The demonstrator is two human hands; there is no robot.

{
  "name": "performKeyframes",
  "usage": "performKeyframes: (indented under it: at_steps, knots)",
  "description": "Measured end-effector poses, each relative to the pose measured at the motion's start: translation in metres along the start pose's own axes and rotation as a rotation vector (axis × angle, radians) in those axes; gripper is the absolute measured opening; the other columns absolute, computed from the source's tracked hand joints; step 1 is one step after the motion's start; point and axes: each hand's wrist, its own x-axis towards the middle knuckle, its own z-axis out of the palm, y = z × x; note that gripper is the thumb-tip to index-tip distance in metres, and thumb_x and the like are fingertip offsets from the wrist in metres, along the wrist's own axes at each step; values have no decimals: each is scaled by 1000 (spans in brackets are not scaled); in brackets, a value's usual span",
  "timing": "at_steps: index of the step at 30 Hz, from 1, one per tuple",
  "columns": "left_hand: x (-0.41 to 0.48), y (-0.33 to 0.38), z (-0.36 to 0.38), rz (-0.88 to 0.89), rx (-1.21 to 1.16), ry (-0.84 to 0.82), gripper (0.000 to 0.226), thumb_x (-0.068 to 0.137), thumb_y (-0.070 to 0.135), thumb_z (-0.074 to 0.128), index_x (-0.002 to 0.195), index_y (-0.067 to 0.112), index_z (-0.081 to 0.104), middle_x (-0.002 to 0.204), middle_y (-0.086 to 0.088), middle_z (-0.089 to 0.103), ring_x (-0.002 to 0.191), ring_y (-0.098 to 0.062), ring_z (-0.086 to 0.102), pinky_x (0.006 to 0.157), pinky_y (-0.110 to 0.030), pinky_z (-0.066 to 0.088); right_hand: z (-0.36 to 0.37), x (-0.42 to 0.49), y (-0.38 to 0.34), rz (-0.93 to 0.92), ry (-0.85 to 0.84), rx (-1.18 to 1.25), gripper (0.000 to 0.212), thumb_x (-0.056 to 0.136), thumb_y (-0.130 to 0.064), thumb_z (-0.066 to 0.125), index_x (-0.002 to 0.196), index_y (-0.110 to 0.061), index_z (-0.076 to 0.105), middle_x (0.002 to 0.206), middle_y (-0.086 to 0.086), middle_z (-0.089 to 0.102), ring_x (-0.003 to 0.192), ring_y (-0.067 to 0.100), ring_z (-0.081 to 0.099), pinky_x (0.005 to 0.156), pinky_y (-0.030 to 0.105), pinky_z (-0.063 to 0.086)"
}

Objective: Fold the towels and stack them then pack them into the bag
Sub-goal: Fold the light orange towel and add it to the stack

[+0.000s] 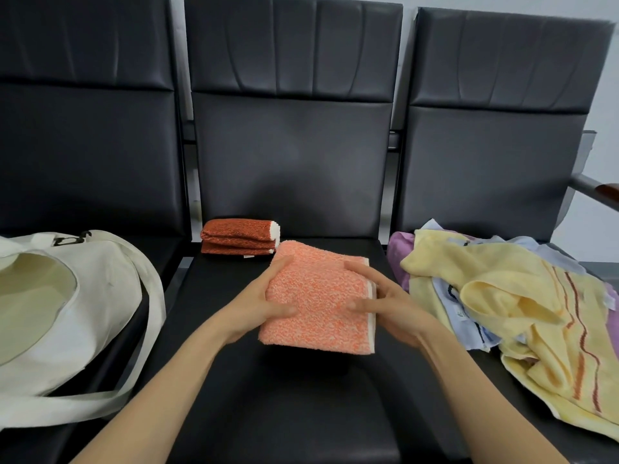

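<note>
A folded light-orange towel [320, 296] is held just above the middle black seat [288, 396]. My left hand [258, 304] grips its left edge, thumb on top. My right hand [385, 306] grips its right edge, thumb on top, fingers under it. A folded dark-orange towel [239, 236] lies at the back of the same seat. An open cream tote bag [67, 313] lies on the left seat. A loose pile with a yellow towel [522, 309], a purple one [402, 249] and a pale blue one [465, 316] covers the right seat.
Three black padded chair backs [291, 155] stand in a row behind the seats. The bag's long strap [150, 329] hangs over the gap between left and middle seat. A metal armrest [596, 190] sticks out at far right.
</note>
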Motion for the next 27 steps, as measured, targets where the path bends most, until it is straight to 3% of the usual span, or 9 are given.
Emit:
performKeyframes:
  at_steps: [3, 6, 10, 14, 19, 21, 23, 25, 27]
  knots:
    - [1, -3, -1, -1, 151, -52, 107, 69, 13, 83, 138, 59, 16, 154, 11, 20, 136, -12, 35, 114, -41, 33, 5, -1, 1, -27, 21, -285, 84, 65, -1, 84, 132, -36, 47, 132, -2, 48, 117, 15, 55, 93, 31, 52]
    - [1, -4, -1, -29, 179, -88, 115, 67, 14, 83, 143, 55, 7, 155, 11, 17, 136, -12, 35, 114, -40, 34, 7, 1, 4, -19, 57, -496, 95, 56, -20, 90, 134, -43, 41, 135, -5, 41, 123, 17, 46, 107, 42, 42]
    - [0, 3, 1, 33, 202, 20, 108, 70, 4, 82, 147, 44, 18, 147, 14, 28, 132, -10, 39, 110, -33, 36, 8, 4, 1, -30, 142, -729, 96, 61, -19, 88, 138, -39, 34, 134, -3, 34, 122, 19, 39, 107, 39, 36]
    - [0, 3, 13, 73, 416, 221, 93, 71, 15, 83, 144, 39, 32, 135, 15, 35, 126, -10, 37, 104, -31, 35, 10, 6, -1, -84, 225, -845, 91, 60, -20, 85, 136, -36, 37, 125, -1, 42, 114, 18, 45, 96, 33, 41]
    - [1, 2, 22, 178, 663, 421, 72, 70, 29, 83, 134, 26, 51, 119, 7, 56, 113, -12, 52, 93, -28, 43, 11, 4, -5, -212, 335, -946, 41, 77, -17, 67, 116, -23, 56, 99, -6, 64, 87, 7, 59, 65, 8, 40]
    - [2, 0, 20, 181, 757, 434, 65, 72, 37, 79, 131, 25, 55, 104, 6, 55, 101, -10, 52, 83, -25, 43, 10, 2, -6, -212, 370, -997, 24, 80, -19, 63, 104, -19, 60, 84, -8, 64, 72, 3, 57, 55, 7, 40]
    - [1, -1, 17, 199, 783, 413, 58, 70, 40, 79, 123, 25, 61, 104, 7, 45, 101, -6, 42, 83, -22, 37, 3, 0, -4, -196, 349, -966, 27, 70, -30, 66, 96, -23, 61, 85, -8, 63, 78, 10, 57, 58, 10, 38]
    - [0, 1, 12, 193, 709, 349, 51, 64, 41, 83, 108, 25, 64, 119, 11, 36, 113, -1, 32, 92, -23, 33, -5, -2, -4, -163, 303, -909, 39, 57, -44, 69, 93, -32, 59, 99, -9, 54, 96, 10, 49, 72, 16, 38]
    - [-3, 6, 7, 126, 473, 274, 52, 55, 44, 82, 99, 24, 63, 123, 13, 48, 113, -4, 47, 91, -30, 46, -7, -6, -7, -134, 283, -693, 42, 66, -32, 80, 102, -31, 58, 111, -13, 49, 106, 6, 47, 82, 18, 40]
